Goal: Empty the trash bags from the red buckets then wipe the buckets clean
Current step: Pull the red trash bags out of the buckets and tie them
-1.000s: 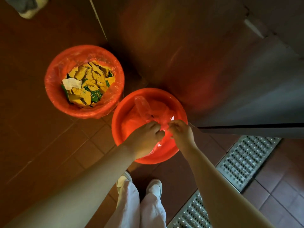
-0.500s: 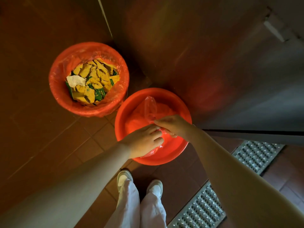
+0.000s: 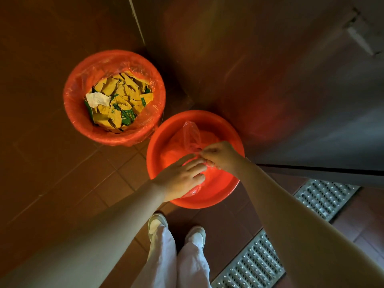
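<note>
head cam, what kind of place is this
Probably a commercial kitchen or food-service back room: red-brown tiled floor, a perforated metal floor drain grate, and a lined red bucket full of yellow-and-green wrappers.

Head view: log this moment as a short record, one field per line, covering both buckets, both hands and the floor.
near bucket: red bucket, its red bag gathered up inside
far bucket: lined bucket, full of yellow and green wrappers and one white tissue
left hand: left hand over the bag, fingers fairly straight; grip unclear
right hand: right hand pinches the bag's neck
floor: brown tiles, metal drain grate at right
progress: neither bag out yet
</note>
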A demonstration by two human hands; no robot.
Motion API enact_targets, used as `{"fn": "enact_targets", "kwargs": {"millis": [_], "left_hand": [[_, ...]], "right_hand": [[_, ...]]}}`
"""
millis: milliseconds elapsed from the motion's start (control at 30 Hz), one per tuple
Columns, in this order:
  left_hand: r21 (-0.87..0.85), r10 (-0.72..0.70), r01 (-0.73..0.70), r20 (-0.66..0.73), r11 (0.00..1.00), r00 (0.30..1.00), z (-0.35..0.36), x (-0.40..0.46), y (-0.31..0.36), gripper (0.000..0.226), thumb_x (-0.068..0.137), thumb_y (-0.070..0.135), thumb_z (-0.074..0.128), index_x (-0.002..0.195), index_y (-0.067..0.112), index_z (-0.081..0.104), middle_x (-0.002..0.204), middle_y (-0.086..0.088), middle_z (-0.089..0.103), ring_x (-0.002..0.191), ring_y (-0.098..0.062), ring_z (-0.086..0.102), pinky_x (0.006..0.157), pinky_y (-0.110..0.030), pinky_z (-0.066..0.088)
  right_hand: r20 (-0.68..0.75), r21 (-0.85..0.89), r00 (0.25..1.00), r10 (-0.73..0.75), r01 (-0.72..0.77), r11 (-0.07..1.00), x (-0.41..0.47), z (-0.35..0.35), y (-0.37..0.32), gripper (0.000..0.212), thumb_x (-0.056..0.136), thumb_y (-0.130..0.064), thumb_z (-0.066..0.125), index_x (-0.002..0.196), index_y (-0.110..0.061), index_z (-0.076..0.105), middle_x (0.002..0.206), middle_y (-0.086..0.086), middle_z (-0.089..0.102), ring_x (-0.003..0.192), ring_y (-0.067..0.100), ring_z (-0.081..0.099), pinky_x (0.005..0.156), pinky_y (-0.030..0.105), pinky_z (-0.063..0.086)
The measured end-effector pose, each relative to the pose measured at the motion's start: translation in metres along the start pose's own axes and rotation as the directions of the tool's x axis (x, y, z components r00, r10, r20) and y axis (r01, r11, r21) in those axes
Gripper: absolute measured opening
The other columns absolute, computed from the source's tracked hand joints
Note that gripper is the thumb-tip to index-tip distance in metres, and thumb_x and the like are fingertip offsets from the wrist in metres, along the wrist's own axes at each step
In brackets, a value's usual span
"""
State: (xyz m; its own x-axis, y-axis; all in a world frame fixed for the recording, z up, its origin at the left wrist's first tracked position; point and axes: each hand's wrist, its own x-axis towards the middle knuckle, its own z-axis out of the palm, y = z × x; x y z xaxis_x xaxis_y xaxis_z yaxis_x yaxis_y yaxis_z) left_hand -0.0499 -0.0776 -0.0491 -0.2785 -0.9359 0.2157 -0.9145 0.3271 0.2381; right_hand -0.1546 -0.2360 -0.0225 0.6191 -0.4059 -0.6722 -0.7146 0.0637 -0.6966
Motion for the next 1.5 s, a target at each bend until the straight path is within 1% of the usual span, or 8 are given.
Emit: {"fn": "enact_targets", "kwargs": {"millis": [233, 433, 567, 933, 1033, 1133, 1233, 1500], "left_hand": [[-0.185, -0.501, 0.496, 0.021, 0.848, 0.865, -0.004, -0.011, 0.005, 0.025, 0.077, 0.010, 0.063, 0.097, 0.025, 0.068, 0.113, -0.002, 0.059, 0.104, -0.023, 0.047, 0.089, -0.036, 0.037], [-0.826, -0.833, 0.509, 0.446, -0.241, 0.329, -0.024, 0.013, 0.033, 0.030, 0.098, -0.002, 0.032, 0.086, 0.018, 0.051, 0.061, 0.001, 0.054, 0.055, -0.010, 0.047, 0.057, -0.025, 0.036], [-0.781, -0.754, 0.230, 0.622, -0.580, 0.211, -0.057, 0.030, 0.032, 0.025, 0.091, 0.000, 0.027, 0.076, 0.014, 0.042, 0.045, -0.001, 0.044, 0.042, -0.012, 0.033, 0.047, -0.025, 0.023], [-0.601, -0.598, -0.028, 0.790, -0.799, 0.132, -0.144, 0.040, 0.040, 0.042, 0.106, 0.040, 0.035, 0.068, 0.022, 0.037, 0.046, 0.005, 0.033, 0.040, -0.008, 0.029, 0.044, -0.020, 0.018], [-0.523, -0.538, -0.141, 0.837, -0.840, 0.103, -0.163, 0.018, 0.049, 0.044, 0.104, 0.042, 0.038, 0.065, 0.023, 0.035, 0.046, 0.007, 0.031, 0.040, -0.008, 0.028, 0.043, -0.020, 0.019], [-0.566, -0.564, 0.007, 0.824, -0.825, 0.053, -0.184, 0.002, 0.066, 0.047, 0.102, 0.042, 0.045, 0.061, 0.024, 0.034, 0.046, 0.007, 0.026, 0.041, -0.009, 0.023, 0.046, -0.022, 0.017], [-0.672, -0.669, 0.146, 0.739, -0.726, 0.076, -0.210, 0.004, 0.074, 0.054, 0.103, 0.040, 0.046, 0.053, 0.024, 0.032, 0.046, 0.005, 0.024, 0.042, -0.010, 0.020, 0.050, -0.027, 0.012], [-0.697, -0.710, 0.141, 0.700, -0.703, -0.078, -0.230, -0.042, 0.086, 0.048, 0.103, 0.045, 0.042, 0.062, 0.021, 0.033, 0.048, 0.005, 0.024, 0.039, -0.009, 0.019, 0.043, -0.024, 0.012]], "right_hand": [[-0.184, -0.087, 0.981, 0.054, -0.070, 0.994, 0.003, 0.007, 0.002, 0.013, 0.095, -0.020, 0.061, 0.099, -0.015, 0.072, 0.083, -0.004, 0.063, 0.075, 0.011, 0.055, 0.064, 0.024, 0.040], [-0.137, 0.534, 0.930, 0.341, -0.221, 0.816, 0.004, 0.030, -0.025, 0.022, 0.098, -0.012, 0.048, 0.079, -0.020, 0.057, 0.068, -0.001, 0.053, 0.046, 0.008, 0.042, 0.041, 0.018, 0.031], [-0.091, 0.737, 0.885, 0.456, -0.248, 0.629, -0.009, 0.022, -0.054, 0.027, 0.099, -0.007, 0.047, 0.073, -0.015, 0.051, 0.048, 0.000, 0.049, 0.029, 0.002, 0.035, 0.030, 0.013, 0.024], [0.179, 0.949, 0.896, 0.407, -0.266, 0.170, -0.058, -0.016, -0.121, 0.031, 0.098, 0.003, 0.031, 0.073, -0.001, 0.049, 0.047, 0.005, 0.055, 0.030, 0.006, 0.048, 0.029, 0.013, 0.034], [0.281, 0.729, 0.906, 0.316, -0.415, 0.545, -0.085, -0.004, -0.134, 0.032, 0.096, -0.011, 0.036, 0.065, -0.017, 0.038, 0.049, -0.005, 0.033, 0.032, 0.005, 0.028, 0.028, 0.018, 0.021], [-0.050, -0.024, 0.996, 0.067, -0.069, 0.997, -0.113, 0.021, -0.150, 0.040, 0.101, -0.033, 0.046, 0.063, -0.018, 0.043, 0.055, -0.004, 0.039, 0.044, 0.011, 0.036, 0.043, 0.027, 0.027], [-0.117, -0.466, 0.942, -0.314, 0.227, 0.855, -0.130, 0.023, -0.164, 0.048, 0.100, -0.042, 0.048, 0.061, -0.017, 0.038, 0.059, 0.001, 0.047, 0.062, 0.025, 0.045, 0.061, 0.033, 0.031], [-0.228, -0.662, 0.885, -0.407, 0.165, 0.731, -0.127, -0.035, -0.156, 0.037, 0.103, -0.030, 0.043, 0.092, 0.001, 0.060, 0.094, 0.029, 0.066, 0.091, 0.046, 0.061, 0.077, 0.047, 0.044]]}}
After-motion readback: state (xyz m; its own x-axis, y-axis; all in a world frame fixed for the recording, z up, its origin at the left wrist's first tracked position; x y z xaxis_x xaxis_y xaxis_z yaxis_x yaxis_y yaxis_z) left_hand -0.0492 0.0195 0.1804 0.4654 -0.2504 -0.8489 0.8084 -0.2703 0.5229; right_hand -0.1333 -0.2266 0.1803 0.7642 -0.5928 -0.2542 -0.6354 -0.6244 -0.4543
